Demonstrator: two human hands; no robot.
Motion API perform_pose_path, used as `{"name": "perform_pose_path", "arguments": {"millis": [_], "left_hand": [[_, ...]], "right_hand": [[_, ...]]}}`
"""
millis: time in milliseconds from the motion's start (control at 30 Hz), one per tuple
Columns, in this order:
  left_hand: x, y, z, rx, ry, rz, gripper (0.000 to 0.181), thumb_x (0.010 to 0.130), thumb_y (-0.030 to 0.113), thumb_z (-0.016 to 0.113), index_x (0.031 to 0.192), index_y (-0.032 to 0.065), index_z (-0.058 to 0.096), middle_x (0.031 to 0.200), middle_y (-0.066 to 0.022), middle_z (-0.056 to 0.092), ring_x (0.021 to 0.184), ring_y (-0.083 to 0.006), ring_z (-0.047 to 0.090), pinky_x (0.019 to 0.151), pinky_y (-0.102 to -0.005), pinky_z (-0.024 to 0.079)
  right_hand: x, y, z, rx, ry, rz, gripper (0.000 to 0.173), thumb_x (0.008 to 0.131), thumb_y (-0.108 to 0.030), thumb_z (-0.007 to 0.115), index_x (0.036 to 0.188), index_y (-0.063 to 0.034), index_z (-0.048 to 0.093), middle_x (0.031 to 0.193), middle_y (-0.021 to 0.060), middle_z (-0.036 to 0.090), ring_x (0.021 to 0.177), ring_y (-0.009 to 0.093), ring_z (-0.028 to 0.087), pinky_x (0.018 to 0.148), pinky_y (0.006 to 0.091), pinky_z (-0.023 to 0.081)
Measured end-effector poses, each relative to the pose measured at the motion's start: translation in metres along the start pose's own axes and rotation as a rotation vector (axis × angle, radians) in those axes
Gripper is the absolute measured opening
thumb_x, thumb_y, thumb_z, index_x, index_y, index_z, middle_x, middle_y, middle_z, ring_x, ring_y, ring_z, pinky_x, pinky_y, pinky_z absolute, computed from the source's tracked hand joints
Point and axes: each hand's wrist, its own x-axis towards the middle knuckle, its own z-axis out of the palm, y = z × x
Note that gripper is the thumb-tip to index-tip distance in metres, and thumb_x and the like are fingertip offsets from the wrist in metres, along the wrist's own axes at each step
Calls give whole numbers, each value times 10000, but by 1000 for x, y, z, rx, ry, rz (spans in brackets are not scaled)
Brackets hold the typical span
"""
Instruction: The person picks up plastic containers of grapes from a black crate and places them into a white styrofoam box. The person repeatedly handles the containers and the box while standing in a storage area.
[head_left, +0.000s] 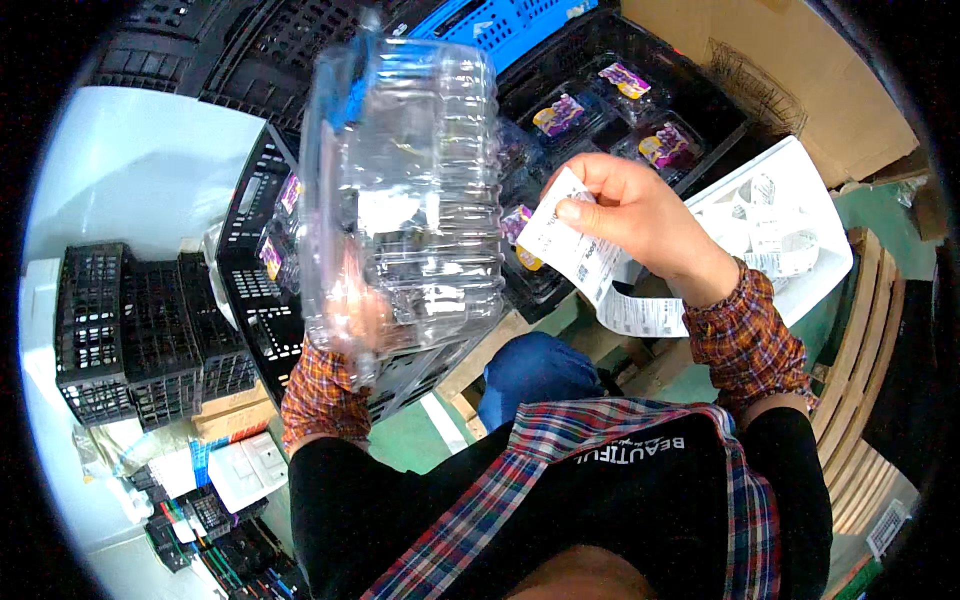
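Note:
My left hand (364, 311) grips a stack of clear plastic containers (427, 195), nested and tipped on their side. The hand shows through the plastic and is partly blurred. Between the thumb and fingers of my right hand (637, 214) is the end of a strip of printed white labels (581, 240). That strip hangs in a loop and runs back to a white bin (814, 289) holding more coiled labels (772, 232). Behind both hands, a black crate (705, 82) contains clear packs with purple and yellow stickers (559, 115).
Left of the stack stands another black crate (247, 285) with stickered packs. Black slatted crates (161, 337) are piled at the far left. A blue crate (502, 34) and a cardboard box (810, 82) lie beyond. Wooden pallets (855, 330) rest on the green floor at right.

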Motion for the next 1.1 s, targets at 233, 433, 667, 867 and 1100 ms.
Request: {"name": "perform_pose_path", "arguments": {"millis": [233,433,667,867,1100], "left_hand": [[6,7,-6,-83,-138,-148,590,811,369,491,1279,37,354,1202,-188,471,1041,-333,514,883,-465,428],[19,11,-8,-97,-201,-241,603,813,380,488,1293,49,336,1210,-182,462,1043,-339,508,880,-481,424],[17,18,-5,-97,-230,-279,618,815,392,485,1310,63,315,1219,-175,451,1045,-346,501,876,-499,420],[20,13,-9,-98,-259,-335,632,817,403,482,1325,75,297,1226,-169,442,1046,-352,496,872,-515,416],[-30,34,-12,-8,-195,-239,649,820,415,479,1342,89,275,1235,-162,431,1048,-359,489,868,-533,411]], "right_hand": [[8,-20,20,-52,73,-120,242,798,-201,642,645,-30,562,584,-31,529,536,16,450,462,205,350],[9,-14,23,-155,140,-132,285,752,-233,692,615,-21,560,565,-8,529,530,35,457,458,227,363],[14,-11,34,-143,93,-141,293,747,-235,698,603,-18,561,556,18,550,535,42,496,455,233,393],[18,-7,43,-142,144,-35,303,731,-254,708,609,-14,568,583,38,584,552,64,546,480,236,431],[25,27,33,-334,170,-95,285,739,-215,686,593,-19,539,542,13,490,515,57,451,453,254,359]]}}
